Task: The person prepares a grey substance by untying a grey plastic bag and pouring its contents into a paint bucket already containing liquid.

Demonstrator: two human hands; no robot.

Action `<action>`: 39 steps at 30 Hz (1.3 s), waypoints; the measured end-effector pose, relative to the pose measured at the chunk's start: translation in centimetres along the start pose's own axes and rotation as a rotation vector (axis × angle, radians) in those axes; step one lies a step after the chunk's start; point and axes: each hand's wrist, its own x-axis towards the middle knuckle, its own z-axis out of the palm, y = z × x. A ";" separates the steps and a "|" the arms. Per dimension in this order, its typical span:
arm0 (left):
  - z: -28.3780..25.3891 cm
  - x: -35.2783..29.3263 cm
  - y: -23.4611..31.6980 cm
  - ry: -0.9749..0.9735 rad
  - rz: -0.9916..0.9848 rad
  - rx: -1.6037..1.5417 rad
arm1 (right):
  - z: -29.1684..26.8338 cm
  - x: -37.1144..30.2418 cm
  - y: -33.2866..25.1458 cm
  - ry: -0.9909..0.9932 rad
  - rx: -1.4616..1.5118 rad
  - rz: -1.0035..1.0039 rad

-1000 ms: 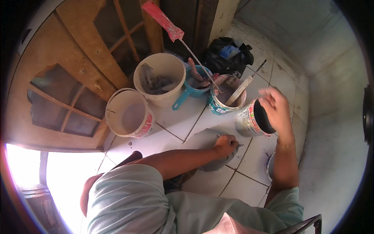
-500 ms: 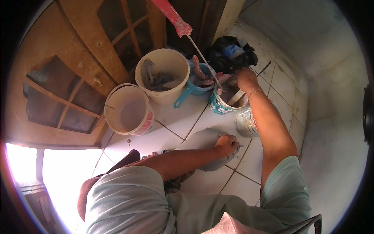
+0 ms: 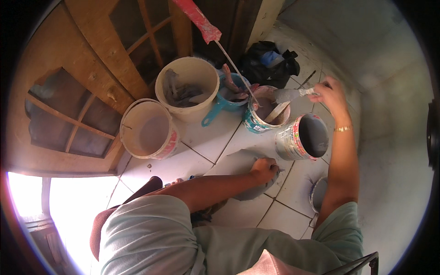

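My right hand is raised beside the wall, closed round the pale handle of a putty knife. Its broad grey blade points left over the rim of a teal-and-white paint bucket. In that bucket stands a pale flat stick, along with a thin metal rod from a red-handled paint roller. Low over the floor, my left hand is closed at the right edge of a grey flat sheet; its fingertips are partly hidden. A tin of grey paint stands between my two arms.
Two cream buckets stand at the left by a wooden glazed door. Next to them is a blue dipper. A black plastic bag lies behind. Another small container sits by my right forearm, near the wall.
My right hand has come up out of the teal-and-white bucket and moved right, bringing the putty knife into sight. The tin and small container are uncovered. My left hand has hardly moved.
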 end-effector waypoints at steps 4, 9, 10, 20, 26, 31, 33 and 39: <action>-0.2 -0.1 -0.7 0.036 -0.016 0.017 | 1.5 -5.4 2.4 0.210 0.363 -0.023; 0.3 -0.4 -0.7 0.084 0.067 -0.038 | 5.7 -10.3 8.6 0.293 -0.269 -0.120; 0.2 -0.4 -0.6 0.107 0.091 -0.041 | 6.1 -11.1 8.6 0.172 -0.295 -0.032; -0.5 -0.8 0.1 0.100 0.049 -0.038 | 8.6 -14.2 7.5 0.346 -0.236 -0.094; -0.2 -0.9 0.3 0.076 0.035 -0.005 | 9.7 -14.7 9.1 0.211 -0.486 -0.086; -0.2 -0.7 -0.1 0.102 0.051 0.005 | 10.3 -14.5 7.7 0.388 -0.316 -0.251; -0.1 -0.6 0.2 0.096 0.058 0.024 | 10.3 -14.7 9.2 0.308 -0.414 -0.170; 0.0 -0.5 0.0 0.112 0.050 -0.014 | 10.8 -14.6 9.2 0.377 -0.352 -0.186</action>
